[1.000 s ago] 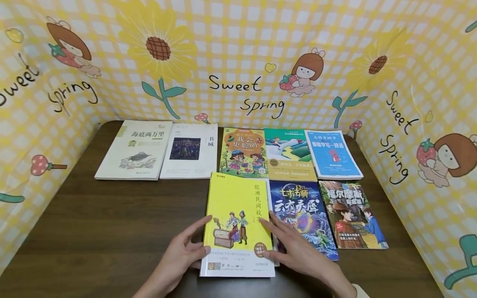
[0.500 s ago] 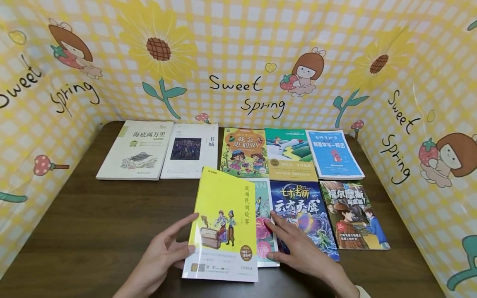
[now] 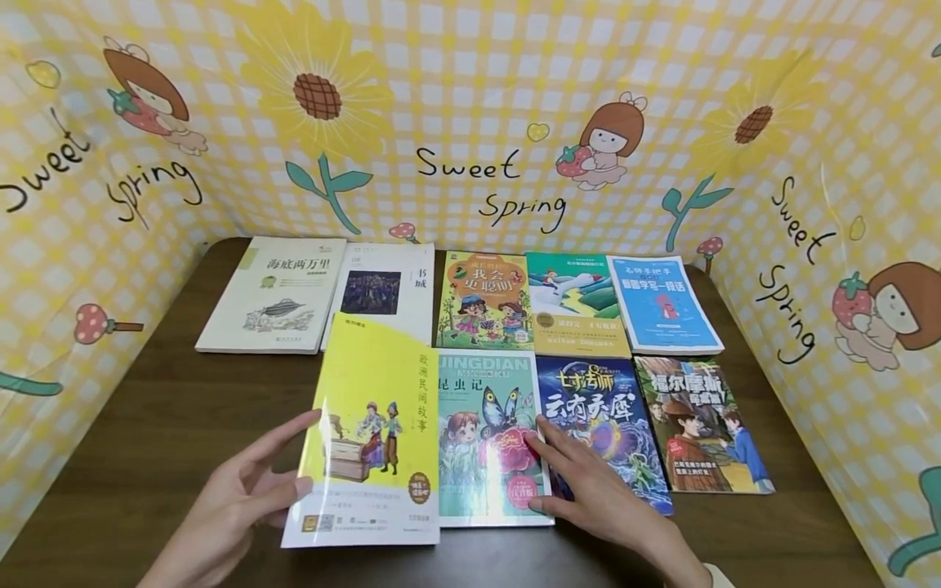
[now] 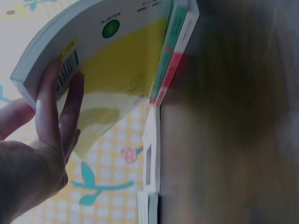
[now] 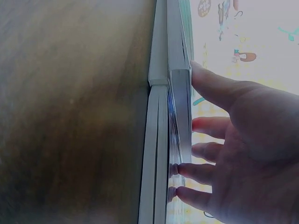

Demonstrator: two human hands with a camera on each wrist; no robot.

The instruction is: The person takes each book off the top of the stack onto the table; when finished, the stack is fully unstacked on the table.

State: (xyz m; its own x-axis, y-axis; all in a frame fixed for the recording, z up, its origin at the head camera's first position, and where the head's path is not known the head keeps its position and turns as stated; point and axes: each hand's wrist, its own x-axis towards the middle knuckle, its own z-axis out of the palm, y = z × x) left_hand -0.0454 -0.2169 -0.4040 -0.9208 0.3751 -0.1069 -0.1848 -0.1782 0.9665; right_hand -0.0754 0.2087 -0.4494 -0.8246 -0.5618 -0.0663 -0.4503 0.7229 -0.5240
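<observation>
My left hand (image 3: 238,494) grips the left edge of a yellow-and-white book (image 3: 375,371), thumb on its cover. In the left wrist view the fingers of that hand (image 4: 51,140) lie against the back cover of the lifted yellow book (image 4: 126,60), near a barcode. The book's lower right edge overlaps a green insect book (image 3: 459,457) with a butterfly and a pink flower. My right hand (image 3: 595,490) touches this green book's right side. In the right wrist view the right hand (image 5: 252,135) has thumb and fingers extended; its fingertips reach the books' surfaces.
A dark purple-blue book (image 3: 603,408) and a detective book (image 3: 702,425) lie to the right. Behind are a cream book (image 3: 272,302), a white book (image 3: 412,318), an orange book (image 3: 481,302), a green-and-gold book (image 3: 577,306) and a light-blue book (image 3: 669,302). Checked cloth (image 3: 470,98) surrounds the table (image 3: 184,425).
My left hand has carried the yellow book up and leftward off the green insect book, uncovering most of its cover. My right hand has stayed near the green book's right edge.
</observation>
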